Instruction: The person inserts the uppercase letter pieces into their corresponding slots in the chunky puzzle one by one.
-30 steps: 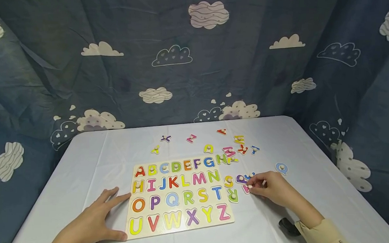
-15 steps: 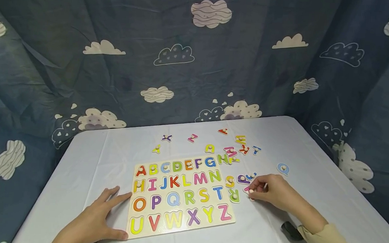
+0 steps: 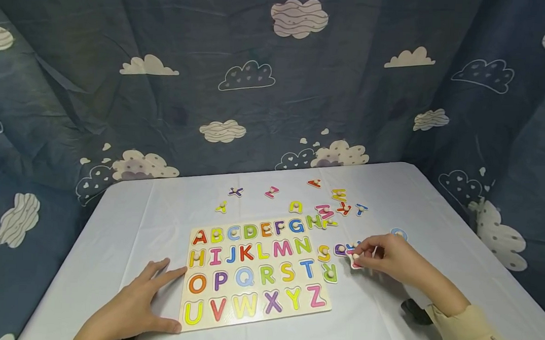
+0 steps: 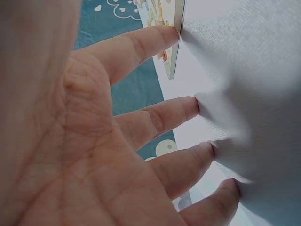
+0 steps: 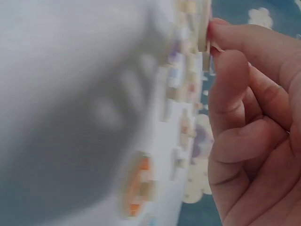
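My left hand (image 3: 131,303) lies with fingers spread at the left edge of a wooden alphabet puzzle board (image 3: 278,282). Its thumb and index finger touch that edge; in the left wrist view the other fingertips rest on the white cloth. Right of the board, my right hand (image 3: 389,253) pinches a pink letter I (image 3: 353,264) by its knob between thumb and index finger. The piece is raised above the table and tilted. Knobbed letters A to H sit in the board's top row and at the start of its second row. The remaining recesses show printed letters.
A purple P (image 3: 339,249), yellow S (image 3: 323,253) and green R (image 3: 330,273) lie between board and right hand. Several other letters, such as a purple X (image 3: 236,192), lie behind the board. A blue Q (image 3: 398,233) is partly hidden. A black object (image 3: 416,312) sits by the right forearm.
My right hand has drawn the pink I from among the loose letters and lifted it off the cloth. The left hand has stayed at the board's edge.
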`<state>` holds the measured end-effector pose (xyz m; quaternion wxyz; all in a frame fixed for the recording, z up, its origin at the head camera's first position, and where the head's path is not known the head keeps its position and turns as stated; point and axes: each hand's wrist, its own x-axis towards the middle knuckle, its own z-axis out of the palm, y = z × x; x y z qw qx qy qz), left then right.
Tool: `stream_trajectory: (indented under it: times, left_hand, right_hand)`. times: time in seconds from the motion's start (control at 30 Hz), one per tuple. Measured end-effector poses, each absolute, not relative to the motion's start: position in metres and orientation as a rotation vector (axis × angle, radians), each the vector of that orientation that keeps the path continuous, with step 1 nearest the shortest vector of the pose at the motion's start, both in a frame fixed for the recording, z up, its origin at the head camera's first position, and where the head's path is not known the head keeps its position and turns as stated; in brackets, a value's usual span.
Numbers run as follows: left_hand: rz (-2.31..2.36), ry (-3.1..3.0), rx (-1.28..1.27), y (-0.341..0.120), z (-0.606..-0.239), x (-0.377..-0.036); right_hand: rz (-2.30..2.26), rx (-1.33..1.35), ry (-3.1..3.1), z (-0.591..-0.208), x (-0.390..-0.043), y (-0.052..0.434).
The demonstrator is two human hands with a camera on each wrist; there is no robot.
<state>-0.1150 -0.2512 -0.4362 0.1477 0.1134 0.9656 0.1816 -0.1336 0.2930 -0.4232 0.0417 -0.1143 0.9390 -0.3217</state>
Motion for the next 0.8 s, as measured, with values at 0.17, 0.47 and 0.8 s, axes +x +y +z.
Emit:
stream_trajectory:
  times: [0.17, 0.47, 0.8]
  left_hand:
    - [0.532, 2.801, 0.358, -0.254, -0.436, -0.113]
    - [0.543, 2.8, 0.365, -0.255, -0.436, -0.112]
    - [0.555, 2.789, 0.322, -0.254, -0.435, -0.114]
  right_hand:
    - [-1.012, -0.297, 2.94, -0.403, -0.147, 0.283]
    - [-1.095, -0.475, 2.861, -0.384, -0.173, 0.216]
    - [-1.129, -0.562, 2.74, -0.398, -0.204, 0.123]
